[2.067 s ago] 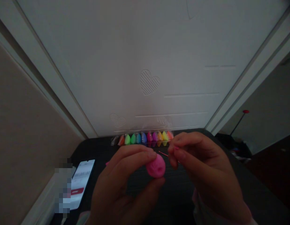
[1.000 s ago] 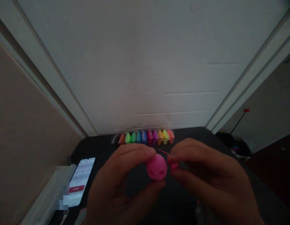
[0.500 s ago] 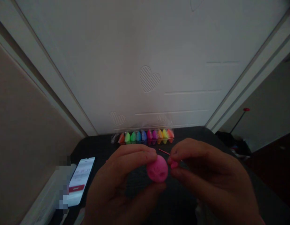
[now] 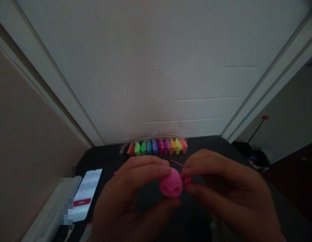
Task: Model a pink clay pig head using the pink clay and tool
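Between the thumb and fingers of my left hand (image 4: 135, 195) is a pink clay ball (image 4: 171, 183) with dents pressed into its surface. My right hand (image 4: 226, 188) pinches a small pink clay piece (image 4: 186, 179) at the ball's right side. The piece is very close to the ball; whether they touch I cannot tell. Behind my right fingertips, a thin pink stick (image 4: 176, 163) lies on the dark table.
A row of colourful clay packs (image 4: 156, 148) in clear plastic sits at the table's back, against a white panel with hearts. A lit phone (image 4: 87, 195) lies at left beside a pale box (image 4: 51, 211). The dark table (image 4: 208, 144) ends at the right.
The ball has shifted slightly right and down and turned a little in my left fingers. The small piece in my right fingers now sits a bit lower, nearer the ball.
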`<state>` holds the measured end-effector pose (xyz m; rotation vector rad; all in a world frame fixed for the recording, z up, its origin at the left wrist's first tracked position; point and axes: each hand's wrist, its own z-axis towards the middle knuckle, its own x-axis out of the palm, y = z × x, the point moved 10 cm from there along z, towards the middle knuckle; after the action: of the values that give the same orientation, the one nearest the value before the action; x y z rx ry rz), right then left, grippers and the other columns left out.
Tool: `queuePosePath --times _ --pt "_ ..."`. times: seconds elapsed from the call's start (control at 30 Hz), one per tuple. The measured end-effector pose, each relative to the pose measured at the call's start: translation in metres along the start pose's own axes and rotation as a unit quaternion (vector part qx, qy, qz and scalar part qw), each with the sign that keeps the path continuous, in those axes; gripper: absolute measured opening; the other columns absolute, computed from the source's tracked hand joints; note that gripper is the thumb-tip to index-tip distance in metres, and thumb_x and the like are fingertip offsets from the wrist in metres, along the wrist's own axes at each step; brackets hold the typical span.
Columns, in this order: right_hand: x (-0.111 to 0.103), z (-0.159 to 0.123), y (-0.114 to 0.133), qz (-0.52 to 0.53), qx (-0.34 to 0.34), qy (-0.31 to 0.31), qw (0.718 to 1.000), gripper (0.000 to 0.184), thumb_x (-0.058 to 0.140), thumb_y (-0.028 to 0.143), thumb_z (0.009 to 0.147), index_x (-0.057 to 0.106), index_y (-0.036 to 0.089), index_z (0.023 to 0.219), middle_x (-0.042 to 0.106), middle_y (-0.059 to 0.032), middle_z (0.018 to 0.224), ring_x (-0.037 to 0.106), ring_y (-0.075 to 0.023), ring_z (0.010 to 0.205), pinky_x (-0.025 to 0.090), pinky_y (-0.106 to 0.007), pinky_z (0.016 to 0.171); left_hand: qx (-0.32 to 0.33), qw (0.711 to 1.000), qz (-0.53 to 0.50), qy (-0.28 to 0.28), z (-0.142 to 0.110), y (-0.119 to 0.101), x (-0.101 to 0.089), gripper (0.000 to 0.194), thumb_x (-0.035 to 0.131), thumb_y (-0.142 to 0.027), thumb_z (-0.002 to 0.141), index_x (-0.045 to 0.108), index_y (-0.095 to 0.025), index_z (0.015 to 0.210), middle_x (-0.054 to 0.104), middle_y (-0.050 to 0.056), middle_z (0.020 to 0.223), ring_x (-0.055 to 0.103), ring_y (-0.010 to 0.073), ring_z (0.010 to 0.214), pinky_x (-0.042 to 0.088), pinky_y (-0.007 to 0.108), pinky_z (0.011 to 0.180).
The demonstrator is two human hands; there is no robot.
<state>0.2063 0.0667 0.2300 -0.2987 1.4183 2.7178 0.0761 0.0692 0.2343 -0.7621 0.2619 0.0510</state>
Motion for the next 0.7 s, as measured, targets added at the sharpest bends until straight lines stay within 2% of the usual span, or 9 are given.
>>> queuePosePath --times 0.33,0.7 --pt "0.0011 0.0006 0.0005 -0.012 0.001 0.008 1.000 0.023 0.062 0.010 0.070 0.063 0.027 0.085 0.062 0.0030 0.072 0.057 -0.0092 0.066 0.047 -0.019 0.059 0.007 1.000 0.002 0.007 -0.0022 0.0012 0.0005 0.036 0.066 -0.013 0.062 0.059 -0.028 0.094 0.063 0.001 0.087 0.060 0.0162 0.080 0.052 0.027 0.074" --pt "0.0014 0.0003 -0.0008 0.010 -0.004 0.020 1.000 0.024 0.060 0.011 0.072 0.064 0.028 0.090 0.063 0.0004 0.076 0.057 -0.0117 0.069 0.049 -0.022 0.063 0.004 1.000 0.008 -0.010 -0.0011 0.0000 -0.0008 0.033 0.066 -0.015 0.063 0.060 -0.027 0.093 0.063 0.002 0.087 0.059 0.0170 0.081 0.052 0.028 0.072"
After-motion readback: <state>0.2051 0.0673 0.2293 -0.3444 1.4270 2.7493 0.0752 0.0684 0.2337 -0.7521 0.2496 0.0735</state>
